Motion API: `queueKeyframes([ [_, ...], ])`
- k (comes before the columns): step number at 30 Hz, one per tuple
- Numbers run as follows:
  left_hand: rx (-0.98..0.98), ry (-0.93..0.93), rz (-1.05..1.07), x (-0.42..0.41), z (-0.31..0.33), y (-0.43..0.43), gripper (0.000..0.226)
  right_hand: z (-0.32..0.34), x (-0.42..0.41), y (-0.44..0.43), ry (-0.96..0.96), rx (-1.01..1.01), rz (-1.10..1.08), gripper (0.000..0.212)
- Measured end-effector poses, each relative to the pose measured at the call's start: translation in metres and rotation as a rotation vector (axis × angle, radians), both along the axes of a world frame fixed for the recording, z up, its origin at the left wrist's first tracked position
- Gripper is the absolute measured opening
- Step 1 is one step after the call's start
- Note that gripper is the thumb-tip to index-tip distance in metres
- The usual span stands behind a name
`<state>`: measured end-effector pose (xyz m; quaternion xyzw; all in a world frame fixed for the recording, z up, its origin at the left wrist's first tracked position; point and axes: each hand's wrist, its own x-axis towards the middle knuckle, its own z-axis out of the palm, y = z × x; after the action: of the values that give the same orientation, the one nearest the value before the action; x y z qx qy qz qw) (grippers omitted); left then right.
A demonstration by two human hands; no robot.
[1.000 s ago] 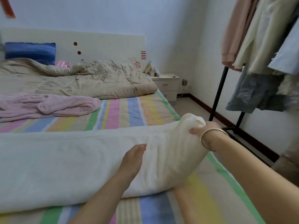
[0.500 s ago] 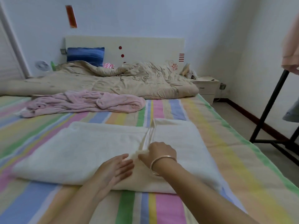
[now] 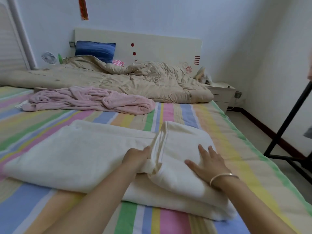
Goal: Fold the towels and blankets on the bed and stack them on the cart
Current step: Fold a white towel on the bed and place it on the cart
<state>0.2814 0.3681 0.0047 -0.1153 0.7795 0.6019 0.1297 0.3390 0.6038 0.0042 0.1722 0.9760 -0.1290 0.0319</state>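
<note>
A cream white blanket (image 3: 70, 154) lies partly folded across the striped bed (image 3: 170, 218), its right end turned over onto the middle. My left hand (image 3: 137, 158) grips the hemmed edge of that folded flap near the blanket's centre. My right hand (image 3: 206, 163), a bangle on its wrist, rests flat and spread on top of the flap. A crumpled pink towel (image 3: 91, 100) lies farther up the bed. Beyond it sprawls a beige quilt (image 3: 135, 80). No cart is in view.
A blue pillow (image 3: 95, 50) leans on the white headboard (image 3: 160, 44). A white nightstand (image 3: 222, 92) stands right of the bed. A black rack frame (image 3: 287, 120) stands on the floor at far right. A small fan (image 3: 49, 58) sits at back left.
My right hand carried the blanket's right end over to the middle, let go of it and now lies flat on the flap. My left hand took hold of the hem. The view swung left.
</note>
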Motion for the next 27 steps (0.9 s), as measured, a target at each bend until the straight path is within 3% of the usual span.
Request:
queueKeyframes([
  [2, -0.144, -0.01, -0.044, -0.005, 0.003, 0.015, 0.08, -0.007, 0.005, -0.002, 0.008, -0.027, 0.034, 0.095],
  [4, -0.239, 0.005, -0.11, -0.006, 0.006, 0.032, 0.088, -0.006, 0.009, -0.003, 0.014, -0.023, 0.039, 0.095],
  [7, -0.392, 0.095, -0.198, -0.004, 0.009, 0.052, 0.077, -0.006, 0.01, -0.003, 0.014, -0.011, 0.042, 0.096],
  [12, -0.445, 0.334, -0.102, 0.0, 0.004, 0.044, 0.063, -0.003, 0.008, -0.016, 0.074, 0.044, 0.069, 0.093],
  [15, -0.315, 0.243, -0.136, -0.004, -0.014, 0.022, 0.077, -0.01, 0.004, -0.032, 0.055, 0.126, 0.103, 0.09],
  [17, -0.212, 0.211, -0.12, -0.002, -0.019, 0.012, 0.074, -0.017, -0.001, -0.038, 0.031, 0.157, 0.107, 0.09],
  [21, -0.055, 0.204, 0.02, 0.007, -0.022, -0.013, 0.051, -0.011, -0.004, -0.038, -0.063, 0.179, 0.081, 0.089],
  [24, 0.125, 0.207, 0.181, 0.021, -0.028, -0.054, 0.018, 0.001, -0.005, -0.056, 0.004, 0.157, 0.078, 0.083],
  [27, 0.366, 0.12, 0.363, 0.043, -0.035, -0.103, 0.01, 0.004, -0.002, -0.106, 0.056, 0.082, 0.208, 0.078],
])
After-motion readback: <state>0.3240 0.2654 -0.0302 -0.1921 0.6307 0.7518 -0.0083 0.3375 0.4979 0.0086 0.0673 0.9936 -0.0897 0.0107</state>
